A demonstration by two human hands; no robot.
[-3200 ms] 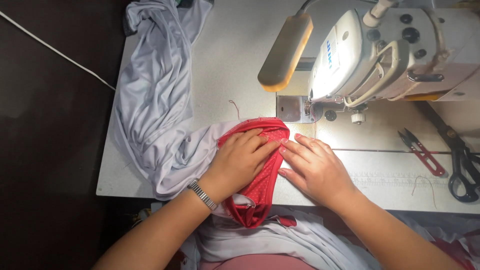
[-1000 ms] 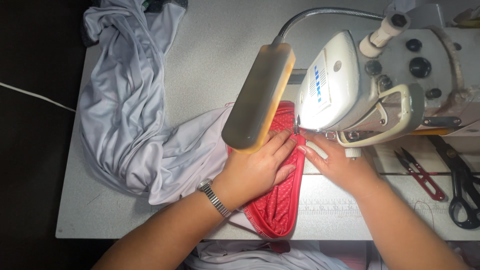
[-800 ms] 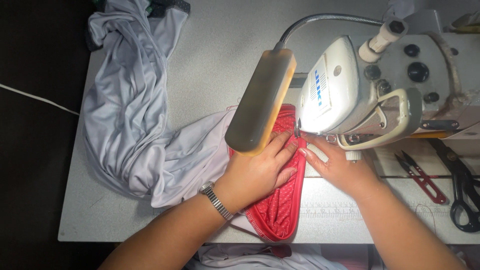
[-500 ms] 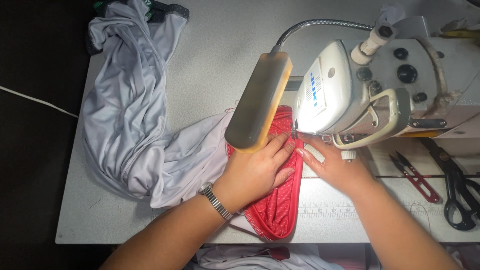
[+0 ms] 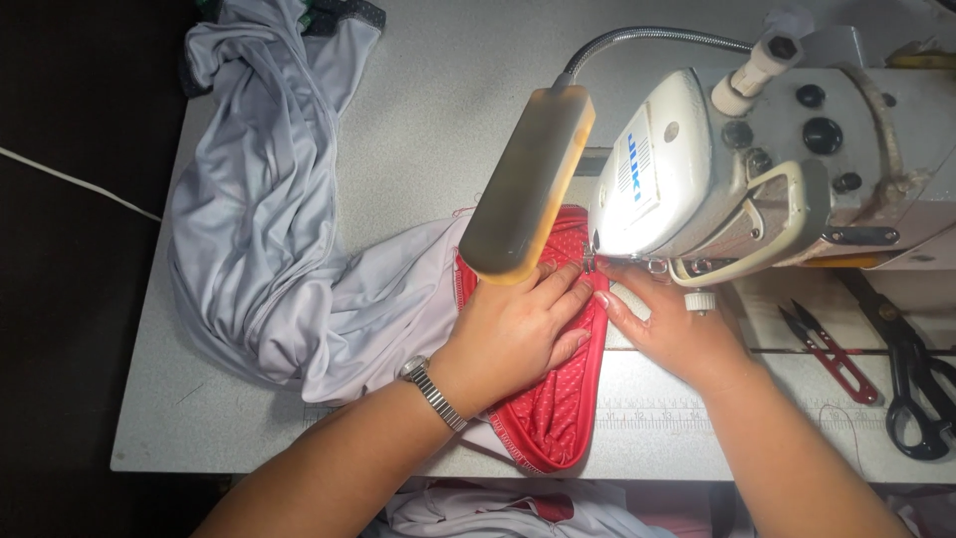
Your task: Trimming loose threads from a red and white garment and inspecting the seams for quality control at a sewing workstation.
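left hand (image 5: pixel 513 334): flat, palm down on the red fabric piece (image 5: pixel 558 399), fingers spread and pressed, nothing gripped. Metal wristwatch (image 5: pixel 430 389) on the wrist.
right hand (image 5: pixel 669 324): flat on the table (image 5: pixel 418 120) at the right edge of the red piece, fingers together, tips aimed at the needle area (image 5: pixel 590 261). Pressing, not pinching, as far as I can see.
red fabric piece: lies between my two hands, top end under the sewing machine head (image 5: pixel 697 179), bottom end curling over the near table edge.
grey fabric (image 5: pixel 259 239): bunched on the left of the table, tucked under the red piece, touching it.
lamp (image 5: pixel 528 184): gooseneck, hangs over the red piece and hides part of the seam line.
change: about three seconds back both hands and the red piece sat clear in front of the machine; now the top of the piece is under the machine head and my fingertips are close beside the needle. Over the last second, barely any shift.
meaning: I judge the piece is positioned for stitching and I'm guiding it.
off to the side: red thread snips (image 5: pixel 832 354) and black scissors (image 5: pixel 911 384) on the right, well apart from both hands.
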